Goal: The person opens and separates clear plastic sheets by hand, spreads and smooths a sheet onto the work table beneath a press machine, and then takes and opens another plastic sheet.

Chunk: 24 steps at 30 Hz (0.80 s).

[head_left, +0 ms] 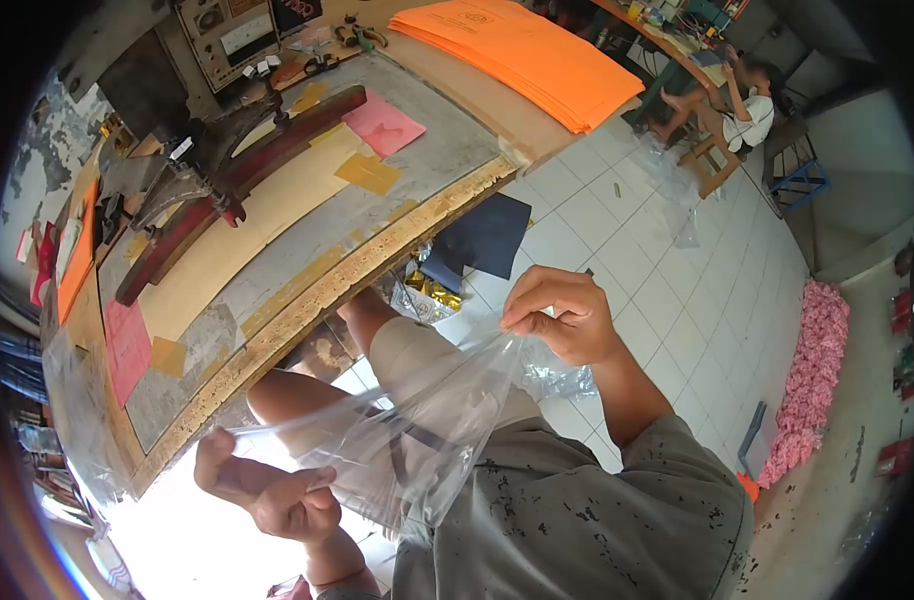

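Near 7 o'clock, the left hand [282, 500] touches the clear plastic [427, 425], but I can't tell if it grips. The plastic spreads at 6 o'clock; near 3 o'clock the right hand [567, 312] pinches it, and a hard tug could rip it

Strong daylight-like glare enters from the lower left, burning the area behind the left hand [277, 500] to flat white, with a rainbow-tinted flare arcing along that edge. The tiled floor [617, 230] is evenly bright at right, while the space beneath the workbench [357, 215] falls into shadow. Pale highlights streak the clear plastic sheet [417, 425]. Fisheye distortion bends the bench edge, and black vignetting rounds the corners. The left fingertips look softly blurred; distant background details are soft.
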Available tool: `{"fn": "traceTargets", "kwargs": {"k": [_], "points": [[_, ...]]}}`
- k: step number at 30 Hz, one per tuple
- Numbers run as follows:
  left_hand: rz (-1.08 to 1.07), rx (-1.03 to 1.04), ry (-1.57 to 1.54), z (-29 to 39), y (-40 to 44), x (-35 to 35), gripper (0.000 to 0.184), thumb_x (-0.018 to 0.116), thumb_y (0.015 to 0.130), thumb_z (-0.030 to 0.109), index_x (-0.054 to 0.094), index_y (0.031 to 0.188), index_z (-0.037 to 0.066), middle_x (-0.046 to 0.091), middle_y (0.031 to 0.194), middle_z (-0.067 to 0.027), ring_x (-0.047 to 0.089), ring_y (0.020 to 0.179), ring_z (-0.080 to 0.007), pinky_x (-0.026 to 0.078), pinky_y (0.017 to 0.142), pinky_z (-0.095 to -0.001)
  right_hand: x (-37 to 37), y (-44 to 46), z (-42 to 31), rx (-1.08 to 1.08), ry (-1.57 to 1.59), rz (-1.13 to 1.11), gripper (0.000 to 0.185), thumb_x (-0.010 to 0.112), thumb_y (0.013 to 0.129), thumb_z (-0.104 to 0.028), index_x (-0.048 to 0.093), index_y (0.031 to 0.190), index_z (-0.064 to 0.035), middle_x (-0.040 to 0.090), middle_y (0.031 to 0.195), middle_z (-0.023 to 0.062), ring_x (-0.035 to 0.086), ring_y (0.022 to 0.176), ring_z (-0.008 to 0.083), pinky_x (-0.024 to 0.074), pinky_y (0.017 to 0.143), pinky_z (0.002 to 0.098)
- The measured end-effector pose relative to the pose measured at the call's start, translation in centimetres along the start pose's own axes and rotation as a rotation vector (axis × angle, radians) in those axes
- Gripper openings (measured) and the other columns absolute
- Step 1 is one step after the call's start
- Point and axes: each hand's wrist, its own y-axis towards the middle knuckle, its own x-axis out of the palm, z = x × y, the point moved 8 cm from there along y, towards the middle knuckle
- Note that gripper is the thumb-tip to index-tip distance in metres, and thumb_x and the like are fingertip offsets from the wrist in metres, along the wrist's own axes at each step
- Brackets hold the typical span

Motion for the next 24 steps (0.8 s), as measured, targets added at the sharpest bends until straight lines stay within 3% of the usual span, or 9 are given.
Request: {"fn": "traceTargets", "kwargs": {"k": [3, 5, 6, 9, 12, 15, 18, 21, 24], "points": [[-0.007, 0.058, -0.052, 0.7, 0.1, 1.2, 0.040, 0.070, 0.099, 0.046, 0.062, 0.082, 0.010, 0.072, 0.104, -0.0198, 0.066, 0.089, -0.0282, 0.047, 0.074, -0.0363, 0.3, -0.4, 2.1, 0.108, 0.153, 0.049, 0.011, 0.073, 0.094, -0.001, 0.076, 0.105, -0.0003, 0.075, 0.091, 0.0092, 0.069, 0.079, 0.0178, 0.0547, 0.069, 0.0301], [-0.216, 0.026, -0.082, -0.8, -1.8, 1.5, 0.039, 0.071, 0.099, 0.044, 0.061, 0.089, 0.008, 0.076, 0.091, -0.0163, 0.066, 0.070, -0.0231, 0.047, 0.060, -0.0321, 0.4, -0.2, 2.5, 0.117, 0.067, 0.026, 0.011, 0.070, 0.097, -0.003, 0.076, 0.106, -0.0011, 0.075, 0.091, 0.0084, 0.070, 0.083, 0.0195, 0.0536, 0.079, 0.0328], [-0.171, 0.191, -0.056, 0.6, -0.6, 2.3, 0.035, 0.073, 0.099, 0.037, 0.058, 0.094, 0.006, 0.074, 0.072, -0.0078, 0.058, 0.049, -0.0180, 0.040, 0.045, -0.0281, 0.4, -0.1, 2.7, 0.122, 0.024, 0.015, 0.011, 0.068, 0.099, -0.004, 0.075, 0.107, -0.0015, 0.075, 0.091, 0.0080, 0.070, 0.085, 0.0203, 0.0530, 0.084, 0.0341], [-0.183, 0.165, 0.001, 0.6, -1.0, 2.5, 0.032, 0.074, 0.099, 0.033, 0.061, 0.091, 0.004, 0.074, 0.075, -0.0100, 0.061, 0.054, -0.0197, 0.042, 0.049, -0.0295, 0.5, -0.1, 3.4, 0.064, -0.223, -0.074, 0.015, 0.064, 0.101, -0.004, 0.075, 0.111, -0.0040, 0.076, 0.098, 0.0065, 0.069, 0.098, 0.0237, 0.0462, 0.100, 0.0386], [-0.243, 0.111, 0.019, 0.4, -0.5, 3.3, 0.027, 0.079, 0.094, 0.025, 0.065, 0.091, 0.002, 0.074, 0.074, -0.0085, 0.062, 0.056, -0.0201, 0.044, 0.052, -0.0286, 0.5, 0.0, 3.4, 0.088, -0.237, -0.008, 0.022, 0.061, 0.102, -0.008, 0.074, 0.119, -0.0058, 0.074, 0.114, 0.0076, 0.065, 0.115, 0.0265, 0.0409, 0.107, 0.0416], [-0.351, 0.024, 0.011, 0.2, 0.1, 4.8, 0.020, 0.083, 0.089, 0.016, 0.070, 0.094, 0.002, 0.075, 0.076, -0.0073, 0.065, 0.060, -0.0202, 0.046, 0.055, -0.0289, 0.2, 0.8, 1.3, -0.005, -0.223, 0.035, 0.030, 0.064, 0.100, -0.016, 0.071, 0.127, -0.0057, 0.071, 0.126, 0.0098, 0.060, 0.124, 0.0272, 0.0409, 0.108, 0.0429], [-0.455, -0.029, -0.046, 0.5, -0.2, 6.9, 0.020, 0.085, 0.083, 0.006, 0.072, 0.098, 0.003, 0.076, 0.082, -0.0066, 0.069, 0.064, -0.0208, 0.048, 0.057, -0.0307, 1.8, 1.9, -1.6, -0.118, -0.164, -0.120, 0.039, 0.066, 0.100, -0.025, 0.067, 0.133, -0.0048, 0.069, 0.129, 0.0114, 0.057, 0.129, 0.0276, 0.0398, 0.110, 0.0442], [-0.559, 0.023, -0.018, 1.7, -0.8, 8.8, 0.021, 0.084, 0.082, 0.002, 0.072, 0.100, 0.004, 0.076, 0.085, -0.0079, 0.070, 0.067, -0.0225, 0.049, 0.058, -0.0327, 4.6, 2.7, -3.1, -0.078, -0.140, -0.210, 0.045, 0.065, 0.099, -0.031, 0.069, 0.131, -0.0004, 0.070, 0.131, 0.0140, 0.061, 0.127, 0.0314, 0.0421, 0.108, 0.0469], [-0.641, 0.063, 0.019, 1.8, -1.6, 9.7, 0.026, 0.083, 0.084, 0.005, 0.070, 0.107, 0.006, 0.068, 0.078, -0.0060, 0.063, 0.059, -0.0243, 0.046, 0.054, -0.0363, 7.6, 2.5, -2.5, 0.034, -0.223, -0.366, 0.045, 0.079, 0.092, -0.034, 0.071, 0.127, -0.0061, 0.072, 0.124, 0.0120, 0.064, 0.120, 0.0312, 0.0465, 0.101, 0.0435]]}}
